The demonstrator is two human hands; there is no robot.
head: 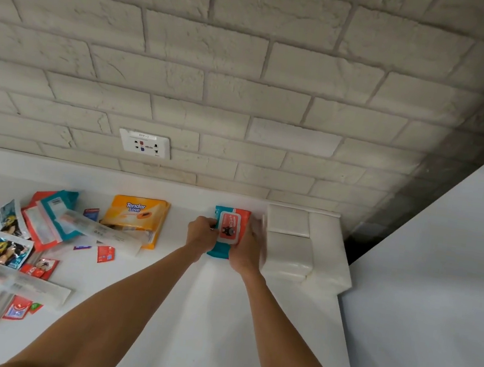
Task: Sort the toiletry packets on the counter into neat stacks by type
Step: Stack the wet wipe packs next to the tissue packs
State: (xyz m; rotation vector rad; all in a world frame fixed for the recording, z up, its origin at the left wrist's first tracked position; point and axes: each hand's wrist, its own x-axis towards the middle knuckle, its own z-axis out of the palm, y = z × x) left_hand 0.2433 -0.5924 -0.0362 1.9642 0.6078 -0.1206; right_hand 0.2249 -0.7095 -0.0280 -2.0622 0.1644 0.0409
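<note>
A teal-and-red soft wipes pack (230, 228) with a flip lid lies flat, just right of the orange plastic "Tender Love" pack (138, 216). Left of that orange pack, teal-red pouches (45, 219), clear long sleeves (99, 230) and small red sachets (105, 254) lie scattered and overlapping.

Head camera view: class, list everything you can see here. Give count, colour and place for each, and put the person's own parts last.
wipes pack: one, teal and red with a white lid, back of counter, between the hands
orange pack: one, orange, back of counter, left of the hands
loose packets: many, teal, red, clear and printed, jumbled at counter's left
white packs: count unclear, white, stacked at back right
counter: one, white, below the wall
wall socket: one, white, on the wall
brick wall: one, off-white, behind counter
left hand: one, grips the pack's left edge
right hand: one, grips its right side
</note>
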